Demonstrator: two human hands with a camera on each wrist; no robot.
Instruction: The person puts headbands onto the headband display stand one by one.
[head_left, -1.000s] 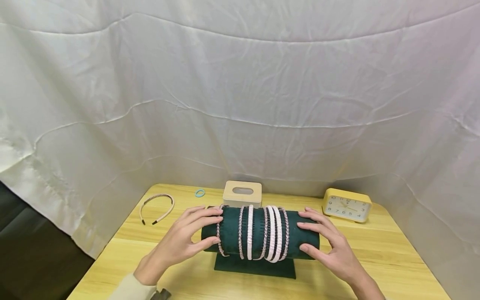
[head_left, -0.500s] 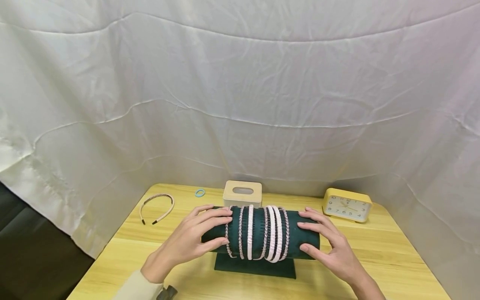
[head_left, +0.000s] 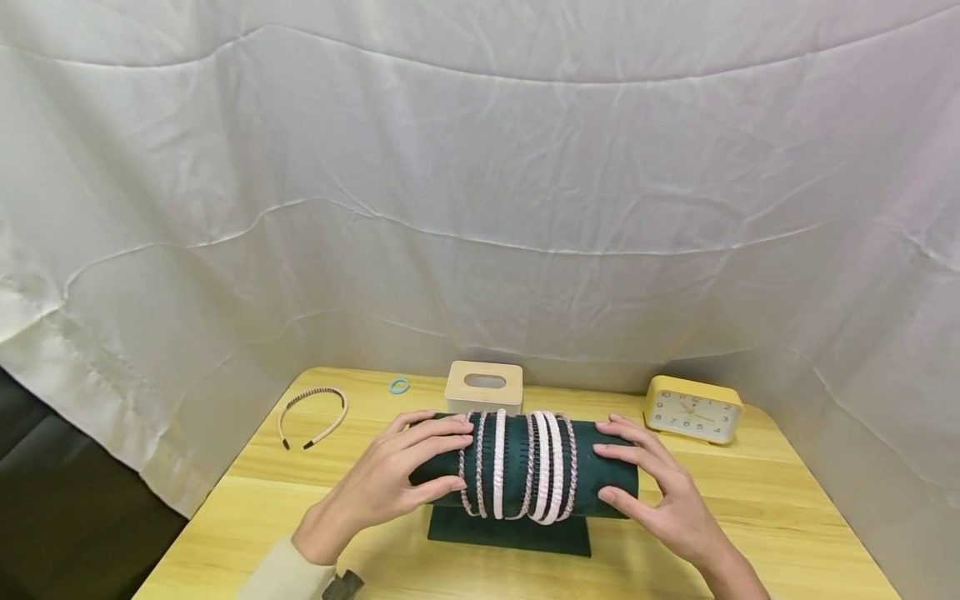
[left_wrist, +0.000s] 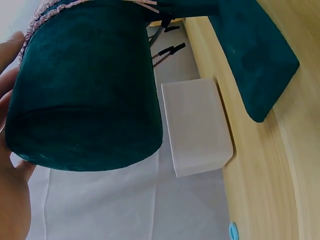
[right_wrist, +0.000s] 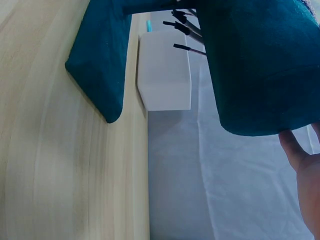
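Note:
A dark green, velvety headband stand (head_left: 596,479) lies crosswise on its flat base (head_left: 510,536). Several pink-and-grey braided and white headbands arch over its roll. At the left end my left hand (head_left: 382,479) holds the leftmost braided headband (head_left: 462,465), fingers over the top and thumb in front; it sits close beside another braided one. My right hand (head_left: 663,492) grips the roll's bare right end, fingers above and thumb on the near side. In the right wrist view the thumb (right_wrist: 295,150) touches the roll's edge; most other fingers are hidden there.
A tissue box (head_left: 486,387) with a wooden top stands behind the roll. A yellow alarm clock (head_left: 693,410) is at back right. Farther left lie a blue ring (head_left: 400,386) and another headband (head_left: 337,427). Pale curtains hang around the wooden table (head_left: 772,492).
My left hand has slid the leftmost headband rightward along the roll, towards its neighbour. My right hand has stayed in place, and the stand has not moved.

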